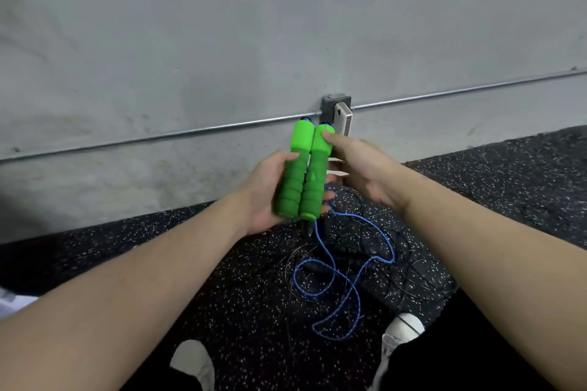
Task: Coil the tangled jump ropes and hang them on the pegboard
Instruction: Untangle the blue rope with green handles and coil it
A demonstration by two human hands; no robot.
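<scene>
While you look down, your floor (pixel 222 279) is black rubber flecked with white, meeting a bare grey concrete wall (pixel 222 25) that fills the upper half of the view. A thin metal conduit (pixel 190 132) runs along that wall, slanting up to the right, and passes through a small metal box (pixel 336 102) with a pale flat device (pixel 343 119) leaning on its front.

Your left hand (pixel 270 197) has its grip curled under two green foam handles (pixel 301 171), which lie side by side and touching, tilted nearly upright just in front of the box. Your right hand (pixel 365 168) comes in from the right, its thumb pressing the top of the right-hand handle; you cannot tell how its other fingers lie, since they are behind the handles.

From the handles' lower ends a blue rope (pixel 330 273) drops to the floor and lies in loose loops between your shoes (pixel 403 328). It crosses a heap of thin black ropes (pixel 397 263) spread on the floor just beside it, toward the right.

Open floor stretches to the left of the ropes and along the foot of the wall; the floor's far edge runs slantwise, close behind your hands.
</scene>
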